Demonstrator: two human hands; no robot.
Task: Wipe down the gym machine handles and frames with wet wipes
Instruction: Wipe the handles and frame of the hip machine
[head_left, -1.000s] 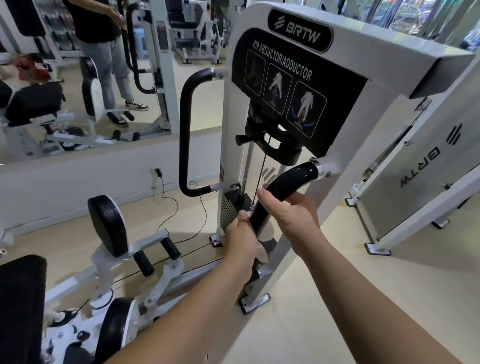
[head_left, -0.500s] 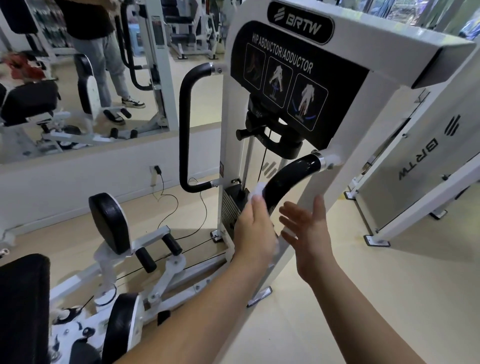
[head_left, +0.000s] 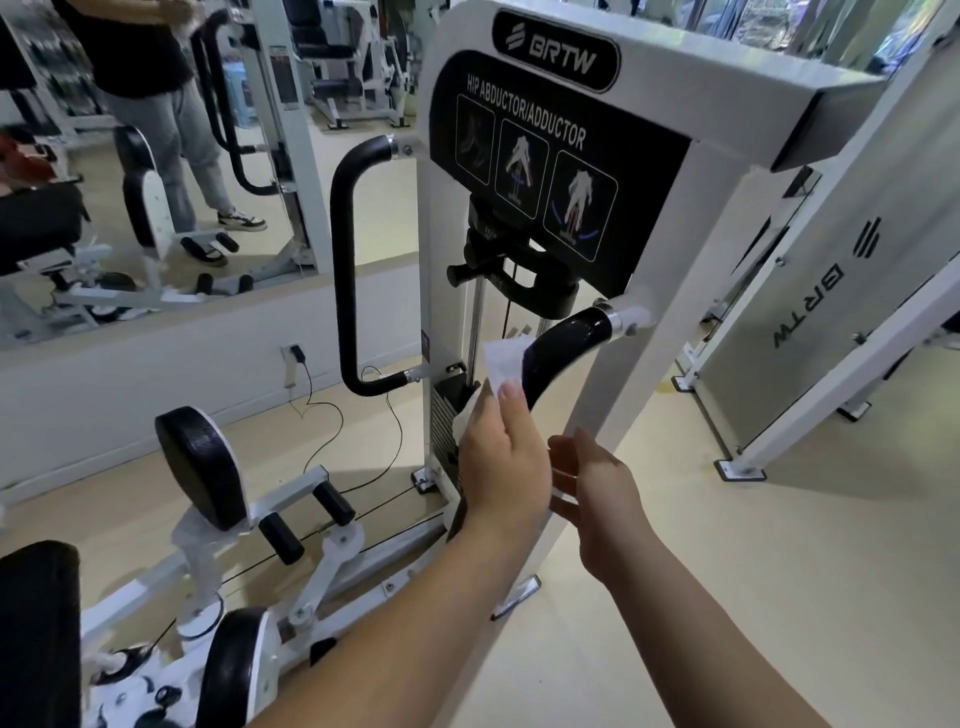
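A white hip abductor/adductor machine frame (head_left: 675, 270) stands in front of me. Its right black curved handle (head_left: 566, 343) looks glossy and wet. My left hand (head_left: 501, 462) holds a white wet wipe (head_left: 501, 361) just left of that handle's lower part, with the wipe sticking up above my fingers. My right hand (head_left: 597, 483) hovers beside it with fingers spread, touching nothing that I can see. The left black handle (head_left: 345, 270) is untouched, further left on the frame.
Black leg pads (head_left: 200, 467) and white linkages of the machine sit low on the left. A wall mirror (head_left: 156, 156) reflects a person and other machines. Another white machine panel (head_left: 810, 312) stands to the right. A cable (head_left: 311, 395) trails from a wall socket.
My right hand let go of the right handle and drew back. My left hand lifted the wipe off the handle, and the wipe now hangs unfolded above my fingers.
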